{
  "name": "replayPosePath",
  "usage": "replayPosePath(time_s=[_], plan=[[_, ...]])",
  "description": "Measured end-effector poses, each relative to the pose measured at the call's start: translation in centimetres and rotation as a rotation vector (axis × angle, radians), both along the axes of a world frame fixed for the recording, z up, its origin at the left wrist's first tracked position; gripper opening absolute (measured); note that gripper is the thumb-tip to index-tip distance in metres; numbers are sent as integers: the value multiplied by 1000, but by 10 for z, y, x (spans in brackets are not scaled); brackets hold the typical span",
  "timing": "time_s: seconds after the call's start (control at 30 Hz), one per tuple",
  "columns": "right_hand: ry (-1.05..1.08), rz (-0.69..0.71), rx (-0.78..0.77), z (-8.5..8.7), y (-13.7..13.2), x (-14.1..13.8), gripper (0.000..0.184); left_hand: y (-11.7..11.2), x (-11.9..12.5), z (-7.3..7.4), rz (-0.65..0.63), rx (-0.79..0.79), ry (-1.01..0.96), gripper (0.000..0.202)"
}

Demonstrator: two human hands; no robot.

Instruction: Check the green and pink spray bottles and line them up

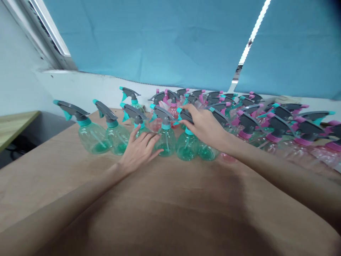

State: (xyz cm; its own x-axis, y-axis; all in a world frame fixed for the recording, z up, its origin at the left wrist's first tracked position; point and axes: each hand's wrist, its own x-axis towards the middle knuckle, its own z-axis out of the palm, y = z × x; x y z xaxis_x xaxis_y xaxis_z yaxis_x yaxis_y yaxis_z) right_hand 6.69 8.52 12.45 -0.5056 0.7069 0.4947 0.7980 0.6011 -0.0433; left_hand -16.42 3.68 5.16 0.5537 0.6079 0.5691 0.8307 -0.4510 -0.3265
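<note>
My right hand (206,124) closes thumb and fingers round the grey head of a spray bottle (187,149) with a clear green body and turquoise collar. That bottle stands upright in the front row. With its fingers apart, my left hand (140,151) hovers in front of another green spray bottle (165,144), thumb pointing toward its body; whether they touch I cannot tell. Behind the left fingers, a further spray bottle (135,115) is partly hidden. Two more green bottles, an outer one (93,137) and an inner one (117,138), stand to the left.
Several pink-collared spray bottles (277,131) crowd the right and back of the wooden table (170,199). A blue sheet (160,42) covers the window behind a white ledge (98,83). At far left is a lighter wooden surface (18,124).
</note>
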Motion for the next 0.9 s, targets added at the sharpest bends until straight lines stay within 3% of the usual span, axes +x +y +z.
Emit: replayPosePath(time_s=[0.2,0.47,0.6,0.77,0.9], plan=[[60,34,-5,-3,3,2,39,0,1,-1,-1,1,-50,29],[98,58,-10,-1,-7,15,40,-18,14,1,-113,-114,-147,28],[102,73,-62,0,-35,31,39,-35,40,-3,-176,-249,-220,34],[101,31,-80,-2,-68,62,38,-53,89,-14,-184,-406,-344,61],[135,30,-97,-3,-85,88,38,-57,134,-23,-275,-713,-549,83]])
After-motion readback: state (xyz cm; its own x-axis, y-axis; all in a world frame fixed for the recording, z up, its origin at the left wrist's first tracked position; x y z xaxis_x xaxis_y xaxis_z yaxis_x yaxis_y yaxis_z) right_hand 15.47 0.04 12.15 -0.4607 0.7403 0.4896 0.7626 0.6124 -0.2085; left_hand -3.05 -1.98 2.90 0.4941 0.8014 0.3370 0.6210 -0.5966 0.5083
